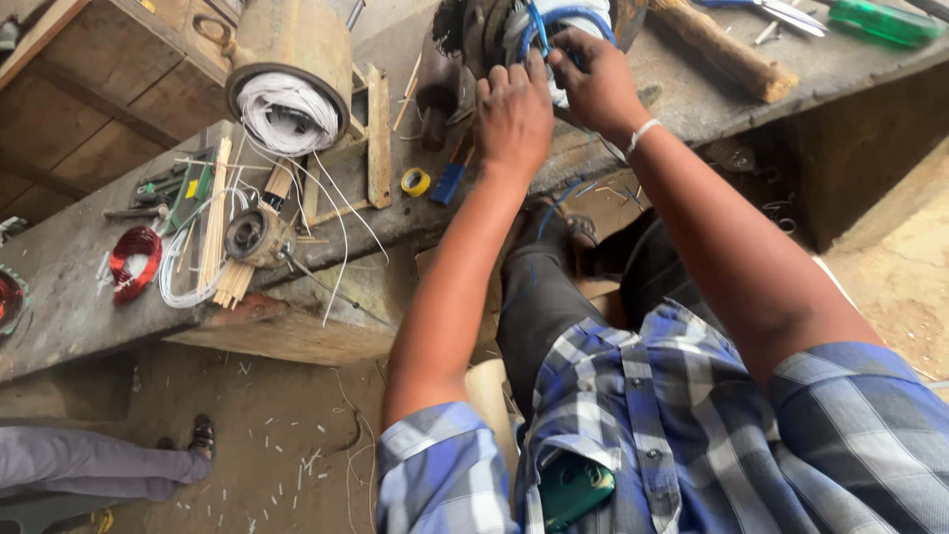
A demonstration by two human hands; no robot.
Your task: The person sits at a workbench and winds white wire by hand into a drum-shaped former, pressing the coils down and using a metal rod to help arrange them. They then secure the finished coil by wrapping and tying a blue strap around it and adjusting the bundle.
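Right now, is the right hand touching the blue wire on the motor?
Touching. The head view shows the right hand with its fingers pinching the blue wire where it loops over the motor winding.

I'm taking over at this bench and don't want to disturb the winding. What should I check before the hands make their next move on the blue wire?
1. Both hands on the work: ok. Left hand and right hand are at the motor.
2. Blue wire held: ok, the right hand's fingers pinch it; a loop arcs above.
3. Wire free of snags inside the motor: cannot tell, hands hide it.
4. Tape roll within reach: ok, on the bench just left of the left hand.
5. Bench edge tidy: not ok, white wire strands trail over the edge.
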